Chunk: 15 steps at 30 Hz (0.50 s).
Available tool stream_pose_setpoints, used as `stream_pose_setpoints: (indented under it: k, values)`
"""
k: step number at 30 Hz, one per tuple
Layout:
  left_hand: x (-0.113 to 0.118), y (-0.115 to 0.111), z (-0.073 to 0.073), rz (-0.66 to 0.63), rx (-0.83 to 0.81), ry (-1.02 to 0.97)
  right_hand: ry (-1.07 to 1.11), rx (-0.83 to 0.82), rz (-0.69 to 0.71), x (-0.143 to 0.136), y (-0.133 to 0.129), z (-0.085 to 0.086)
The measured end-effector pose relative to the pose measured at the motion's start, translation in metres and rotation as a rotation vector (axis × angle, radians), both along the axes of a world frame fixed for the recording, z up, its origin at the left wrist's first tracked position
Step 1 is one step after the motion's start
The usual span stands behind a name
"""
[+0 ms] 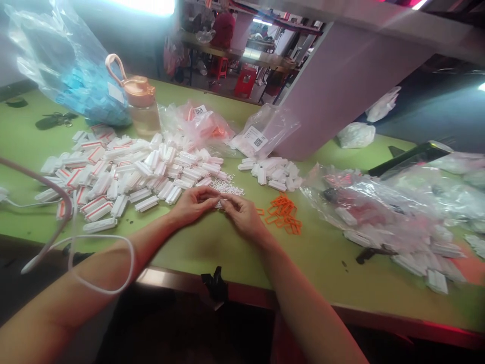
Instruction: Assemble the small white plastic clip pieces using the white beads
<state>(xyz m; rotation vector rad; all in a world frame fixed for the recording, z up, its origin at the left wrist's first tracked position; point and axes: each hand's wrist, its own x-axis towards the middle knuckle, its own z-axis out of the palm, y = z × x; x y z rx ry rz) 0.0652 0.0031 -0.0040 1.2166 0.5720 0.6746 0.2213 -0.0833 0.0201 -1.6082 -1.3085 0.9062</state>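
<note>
My left hand (196, 205) and my right hand (242, 212) meet fingertip to fingertip above the green table, both closed in a pinch. Something small and pale shows between the fingertips, too covered to make out. Just behind them lies a scatter of tiny white pieces (232, 186). Left of my left hand spreads a big heap of white plastic strips (125, 174), some with a red-orange line. A small pile of orange rectangular frames (285, 215) lies to the right of my right hand. Beyond it sits a smaller group of white strips (278, 172).
A bottle (144, 108) stands behind the heap, beside a clear bag of blue pieces (89, 96). Clear bags with labels (261, 134) lie at the back near a pillar (337, 86). More bagged parts (371, 207) cover the right. A white cable (102, 292) loops over my left forearm.
</note>
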Motion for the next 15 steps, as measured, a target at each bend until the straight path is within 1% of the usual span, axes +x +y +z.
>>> stream_pose_setpoints:
  k: [4, 7, 9, 12, 15]
  values:
    - [0.0033, -0.0008, -0.0003, 0.051, -0.029, -0.003, -0.034, 0.020, 0.008, -0.0019, 0.0021, -0.0062]
    - [0.0055, -0.0007, -0.0003, 0.086, -0.049, 0.003, -0.048, 0.037, -0.002, -0.0027, 0.0037, -0.0070]
    - [0.0060, -0.0002, 0.0009, 0.075, -0.082, 0.000, -0.043, 0.020, -0.013, -0.0017, 0.0047, -0.0066]
    - [0.0048, 0.0001, 0.0048, 0.026, -0.127, -0.008, -0.017, 0.003, 0.003, 0.0017, 0.0057, -0.0067]
    - [0.0026, 0.0001, 0.0088, -0.013, -0.132, 0.000, -0.002, 0.012, 0.025, 0.0043, 0.0053, -0.0071]
